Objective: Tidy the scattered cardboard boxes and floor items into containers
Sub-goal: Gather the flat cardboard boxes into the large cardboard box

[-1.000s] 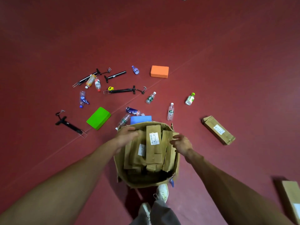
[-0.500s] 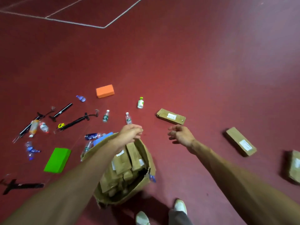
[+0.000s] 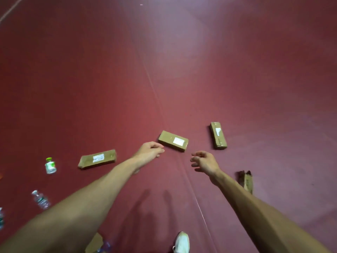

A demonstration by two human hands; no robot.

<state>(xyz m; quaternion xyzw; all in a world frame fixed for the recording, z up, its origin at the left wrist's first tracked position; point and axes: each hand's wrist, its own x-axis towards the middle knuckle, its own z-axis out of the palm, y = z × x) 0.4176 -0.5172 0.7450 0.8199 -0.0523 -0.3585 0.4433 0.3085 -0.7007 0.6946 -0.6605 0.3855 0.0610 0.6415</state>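
Note:
Three brown cardboard boxes with white labels lie on the red floor: a left box (image 3: pixel 97 159), a middle box (image 3: pixel 173 141) and a right box (image 3: pixel 218 135). My left hand (image 3: pixel 150 150) hovers just left of the middle box, fingers loosely curled, holding nothing. My right hand (image 3: pixel 205 161) reaches out below and right of that box, fingers spread and relaxed, empty. A torn cardboard piece (image 3: pixel 246 180) lies right of my right forearm. A corner of the big cardboard container (image 3: pixel 94 243) shows at the bottom edge.
A green-capped bottle (image 3: pixel 50 165) and a clear water bottle (image 3: pixel 41 199) lie at the left. Another bottle (image 3: pixel 1 218) is cut off by the left edge. My white shoe (image 3: pixel 181 242) is at the bottom. A thin floor line runs diagonally between my arms.
My view has swung right, away from the filled container and the scattered tools. Both hands have left the container and now reach toward the boxes on the floor.

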